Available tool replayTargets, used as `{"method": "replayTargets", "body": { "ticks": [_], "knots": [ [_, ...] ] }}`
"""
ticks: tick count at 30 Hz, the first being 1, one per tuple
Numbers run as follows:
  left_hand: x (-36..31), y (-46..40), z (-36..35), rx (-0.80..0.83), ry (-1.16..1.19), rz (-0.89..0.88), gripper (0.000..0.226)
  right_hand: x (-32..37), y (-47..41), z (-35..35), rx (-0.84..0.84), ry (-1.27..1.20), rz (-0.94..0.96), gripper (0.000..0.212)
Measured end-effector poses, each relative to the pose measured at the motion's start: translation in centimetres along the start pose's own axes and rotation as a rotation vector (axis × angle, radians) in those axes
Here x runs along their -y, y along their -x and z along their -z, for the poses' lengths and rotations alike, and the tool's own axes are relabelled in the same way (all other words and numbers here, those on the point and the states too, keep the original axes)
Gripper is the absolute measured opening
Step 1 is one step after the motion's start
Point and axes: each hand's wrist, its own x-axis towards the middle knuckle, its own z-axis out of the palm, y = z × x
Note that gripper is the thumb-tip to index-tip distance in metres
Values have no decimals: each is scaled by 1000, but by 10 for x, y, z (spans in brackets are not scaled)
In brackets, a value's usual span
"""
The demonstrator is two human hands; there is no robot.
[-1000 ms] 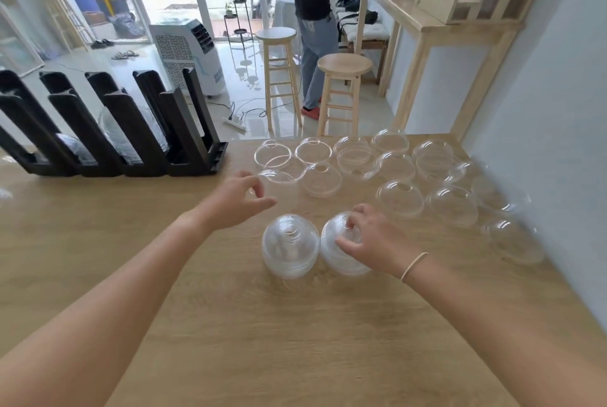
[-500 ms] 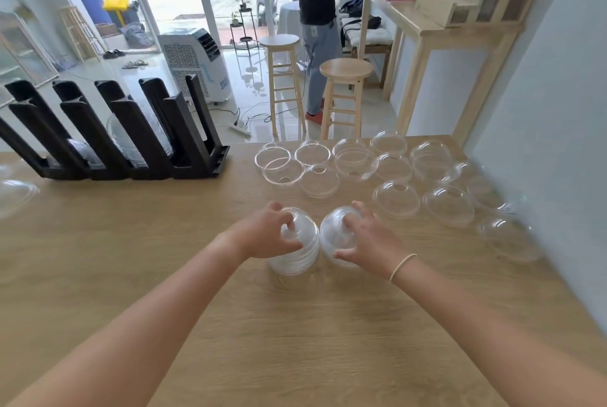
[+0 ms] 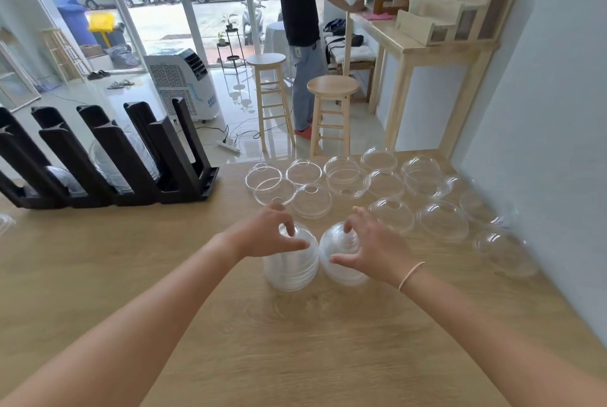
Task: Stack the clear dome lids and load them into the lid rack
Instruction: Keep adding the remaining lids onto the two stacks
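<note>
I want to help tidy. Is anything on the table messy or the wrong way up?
Mostly tidy. A few loose lids at the far edge lie flipped like bowls, one overlapping its neighbour, while others sit dome-up. Nothing looks broken or spilled.

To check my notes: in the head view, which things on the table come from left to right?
Black lid rack → left hand on left lid stack → right lid stack under right hand → loose dome lid by the wall.
</note>
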Motion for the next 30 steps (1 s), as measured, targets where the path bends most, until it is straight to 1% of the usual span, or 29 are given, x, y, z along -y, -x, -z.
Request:
{"method": "replayTargets", "body": {
  "ticks": [3, 6, 8, 11, 14, 16, 19, 21, 22, 24, 26, 28, 30],
  "knots": [
    [7, -14, 19, -96, 49, -21, 35, 0, -15, 14, -154, -45, 33, 47],
    [17, -34, 32, -216, 15, 2, 29, 2, -41, 24, -194, -124, 24, 32],
    [27, -48, 32, -242, -19, 27, 26, 3, -62, 26, -156, -147, 26, 27],
    [45, -69, 21, -204, -133, 52, 30, 4, -92, 19, -45, -118, 35, 30],
    [63, -86, 6, -176, -289, 77, 38, 7, -117, 5, 66, -34, 51, 39],
    [72, -95, -1, -182, -353, 71, 39, 9, -130, -4, 122, 30, 55, 46],
    [80, -103, -9, -216, -401, 50, 33, 11, -143, -16, 165, 170, 65, 55],
    [83, -106, -12, -258, -419, 26, 27, 11, -150, -22, 184, 235, 59, 57],
    [84, -107, -14, -283, -410, 7, 26, 11, -152, -24, 189, 243, 53, 56],
    [85, -107, -15, -328, -325, -18, 26, 10, -155, -28, 180, 218, 48, 45],
    [86, -104, -14, -375, -143, -6, 22, 9, -156, -30, 158, 176, 56, 33],
    [85, -99, -11, -428, 41, 4, 18, 8, -153, -29, 141, 115, 65, 29],
    [83, -92, -7, -467, 172, 19, 19, 8, -147, -26, 105, 38, 73, 27]
  ]
}}
